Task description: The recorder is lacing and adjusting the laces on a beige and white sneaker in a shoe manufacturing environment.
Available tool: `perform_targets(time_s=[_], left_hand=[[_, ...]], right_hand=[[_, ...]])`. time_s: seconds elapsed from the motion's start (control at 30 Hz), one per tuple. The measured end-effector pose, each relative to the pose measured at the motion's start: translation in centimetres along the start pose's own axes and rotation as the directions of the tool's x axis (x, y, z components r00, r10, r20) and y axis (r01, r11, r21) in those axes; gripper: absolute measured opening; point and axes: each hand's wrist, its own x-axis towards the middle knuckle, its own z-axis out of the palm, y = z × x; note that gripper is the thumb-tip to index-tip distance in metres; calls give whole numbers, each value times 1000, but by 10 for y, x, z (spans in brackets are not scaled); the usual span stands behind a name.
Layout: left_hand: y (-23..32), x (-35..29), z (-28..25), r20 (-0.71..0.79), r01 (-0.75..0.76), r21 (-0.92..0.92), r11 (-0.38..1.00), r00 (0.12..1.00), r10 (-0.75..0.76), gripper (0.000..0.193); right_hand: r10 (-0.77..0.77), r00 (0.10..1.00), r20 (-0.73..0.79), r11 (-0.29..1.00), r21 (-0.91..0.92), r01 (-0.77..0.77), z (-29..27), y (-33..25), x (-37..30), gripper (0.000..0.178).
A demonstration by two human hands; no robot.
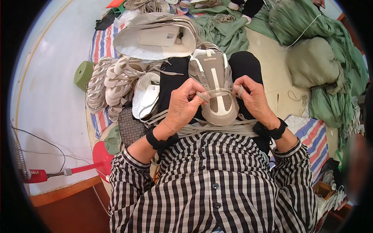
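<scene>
Taupe shoe upper (214,82), seemingly mesh

Taupe shoe (213,79) lies between the legs (245,64), lace (220,93) crosswise.

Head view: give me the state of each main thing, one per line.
Left hand: pinching the lace
Right hand: pinching the lace
Lace: drawn across the shoe
Shoe: toe toward the wearer
Shirt: buttoned
Shoe pile: stacked
Green roll: wound
Green bundle: bulging

Head-worn fisheye view, facing down, near left hand (183,102) and right hand (255,98)
</scene>
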Motion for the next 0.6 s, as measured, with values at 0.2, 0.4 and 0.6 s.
perform_targets(time_s=[0.2, 0.4, 0.6], left_hand=[[-8, 3, 3, -72, 83, -43, 996, 994, -86, 11], [-19, 8, 1, -94, 49, 89, 995, 995, -41, 11], [-22, 8, 0, -79, 27, 226, 974, 997, -9, 10]], right_hand=[[-45, 999, -16, 999, -10, 45, -1, -8, -1, 4], [-77, 997, 7, 993, -90, 77, 4, -8, 4, 3], [-290, 954, 82, 851, -434, 296, 2, -13, -5, 9]])
